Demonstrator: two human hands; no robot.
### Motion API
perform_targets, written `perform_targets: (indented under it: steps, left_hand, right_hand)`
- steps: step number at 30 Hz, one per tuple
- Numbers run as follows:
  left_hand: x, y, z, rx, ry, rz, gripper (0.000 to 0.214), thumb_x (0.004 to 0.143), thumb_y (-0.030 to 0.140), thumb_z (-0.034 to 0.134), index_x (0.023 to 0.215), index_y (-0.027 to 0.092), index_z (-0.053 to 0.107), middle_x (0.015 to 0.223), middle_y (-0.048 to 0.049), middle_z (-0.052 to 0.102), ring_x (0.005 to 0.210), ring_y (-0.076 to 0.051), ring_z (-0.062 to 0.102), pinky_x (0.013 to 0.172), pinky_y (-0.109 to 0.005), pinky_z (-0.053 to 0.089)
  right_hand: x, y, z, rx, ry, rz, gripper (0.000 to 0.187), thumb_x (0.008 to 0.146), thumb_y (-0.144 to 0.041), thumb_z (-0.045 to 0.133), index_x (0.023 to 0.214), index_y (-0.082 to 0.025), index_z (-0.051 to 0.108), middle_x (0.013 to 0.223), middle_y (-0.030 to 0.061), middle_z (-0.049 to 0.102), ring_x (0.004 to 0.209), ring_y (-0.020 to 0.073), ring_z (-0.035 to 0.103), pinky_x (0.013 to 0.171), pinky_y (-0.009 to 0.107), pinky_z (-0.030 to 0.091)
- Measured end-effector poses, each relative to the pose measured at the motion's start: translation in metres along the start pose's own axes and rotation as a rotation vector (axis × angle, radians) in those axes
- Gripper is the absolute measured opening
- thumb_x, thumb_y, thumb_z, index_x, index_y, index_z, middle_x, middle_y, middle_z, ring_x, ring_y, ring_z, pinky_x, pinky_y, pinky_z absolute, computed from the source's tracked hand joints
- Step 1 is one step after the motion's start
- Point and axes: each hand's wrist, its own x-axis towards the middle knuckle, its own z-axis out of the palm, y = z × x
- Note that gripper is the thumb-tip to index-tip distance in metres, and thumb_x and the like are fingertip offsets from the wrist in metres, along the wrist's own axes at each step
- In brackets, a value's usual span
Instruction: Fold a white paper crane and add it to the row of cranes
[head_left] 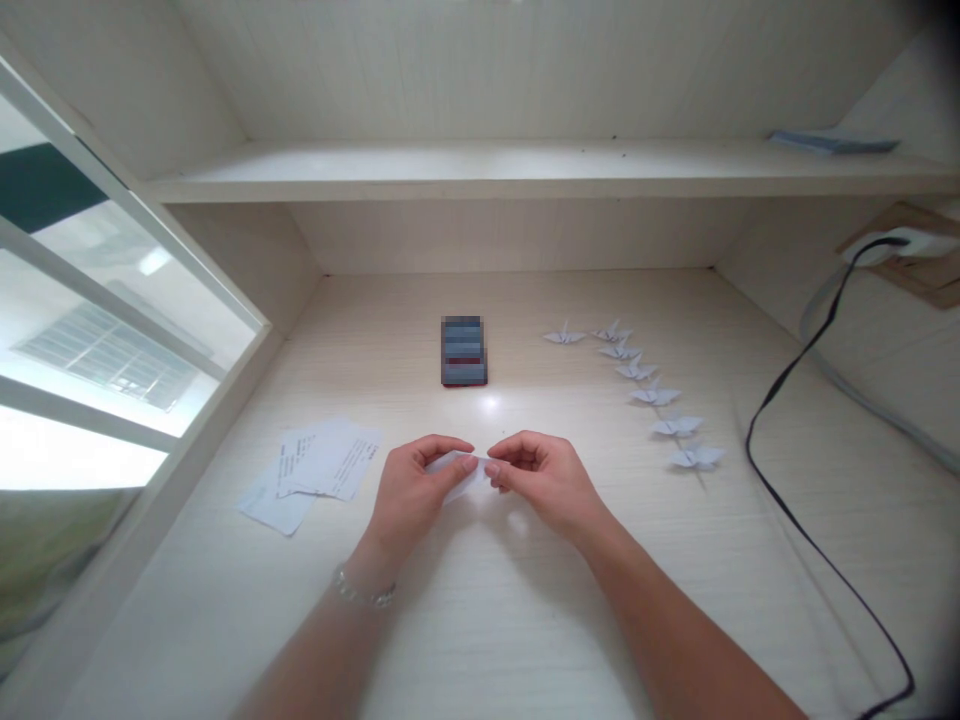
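A small folded white paper point(466, 484) is pinched between my two hands, just over the desk. My left hand point(421, 480), with a beaded bracelet at the wrist, grips its left part between thumb and fingers. Thumb and forefinger of my right hand point(541, 478) close on its right end. The fingers partly hide the paper, so its full shape does not show. To the right, several folded paper cranes point(655, 395) stand in a curved row. Left of my hands lie overlapping sheets of printed white paper point(326, 458).
Beyond my hands lies a dark phone point(464, 352), its screen blurred. A black cable point(780, 385) runs from the wall socket point(919, 255) down the right side. Above the desk is a shelf point(525, 188) holding a flat bluish item point(832, 142). A framed window point(112, 330) borders the left.
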Motion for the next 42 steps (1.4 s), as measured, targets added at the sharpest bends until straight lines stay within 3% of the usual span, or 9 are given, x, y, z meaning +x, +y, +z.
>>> perform_targets:
  steps: [5,11,17,23,42]
  left_hand:
    - [-0.0013,-0.0002,0.0009,-0.026,-0.026,0.022,0.026,0.065,0.031,0.071,0.084,0.014,0.067,0.077,-0.0055,0.068,0.066,-0.016,0.062,0.061,-0.026,0.048]
    - [-0.0024,0.0006,0.0012,0.001,0.026,0.044,0.026,0.064,0.03,0.072,0.084,0.014,0.067,0.076,-0.0051,0.068,0.065,-0.016,0.061,0.061,-0.026,0.048]
    - [-0.0028,0.0026,0.0021,0.072,0.038,0.069,0.026,0.066,0.032,0.07,0.086,0.016,0.067,0.081,-0.0052,0.069,0.072,-0.017,0.062,0.065,-0.026,0.049]
    - [-0.0027,0.0037,0.0037,0.053,0.004,0.033,0.032,0.068,0.033,0.069,0.095,0.016,0.066,0.082,-0.0062,0.07,0.07,-0.017,0.063,0.064,-0.027,0.049]
    - [-0.0024,0.0059,0.0037,0.084,-0.002,0.009,0.032,0.069,0.033,0.068,0.094,0.014,0.067,0.079,-0.005,0.069,0.065,-0.014,0.06,0.06,-0.022,0.047]
  right_hand:
    - [-0.0032,-0.0011,0.0038,0.022,0.081,-0.069,0.023,0.066,-0.033,0.071,0.081,-0.016,0.065,0.071,0.0041,0.066,0.065,0.0158,0.062,0.06,0.029,0.05]
    - [-0.0038,-0.0034,0.0072,0.109,0.123,-0.076,0.023,0.062,-0.031,0.074,0.077,-0.016,0.065,0.07,0.0033,0.066,0.064,0.0158,0.062,0.061,0.029,0.051]
    - [-0.0002,-0.0018,0.0057,0.117,0.088,-0.007,0.027,0.061,-0.032,0.075,0.079,-0.015,0.065,0.066,0.0027,0.065,0.057,0.0146,0.061,0.056,0.029,0.051]
    - [0.0013,0.0001,0.0046,0.131,0.094,-0.004,0.023,0.06,-0.029,0.075,0.075,-0.015,0.065,0.062,0.0015,0.064,0.057,0.0141,0.061,0.056,0.027,0.049]
    - [0.0033,0.0033,0.0041,0.136,0.096,0.009,0.024,0.056,-0.026,0.078,0.073,-0.016,0.065,0.061,0.0002,0.065,0.057,0.0139,0.061,0.055,0.026,0.048]
